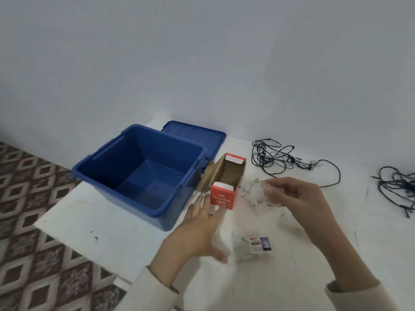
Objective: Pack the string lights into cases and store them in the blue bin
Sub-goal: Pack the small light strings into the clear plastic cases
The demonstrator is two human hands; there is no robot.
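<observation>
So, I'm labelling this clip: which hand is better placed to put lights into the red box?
Right. The right hand grips the pale string lights beside the open red box; the left hand, open and empty, is at its near end.

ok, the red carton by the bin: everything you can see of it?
The red carton is cardboard, brown inside, with white "LED Decorative Lights" on its near end. It lies lengthwise on the white table, right of the blue bin, top open, lid flap leaning toward the bin, inside looking empty. The left hand touches its near end with straight fingers.
</observation>
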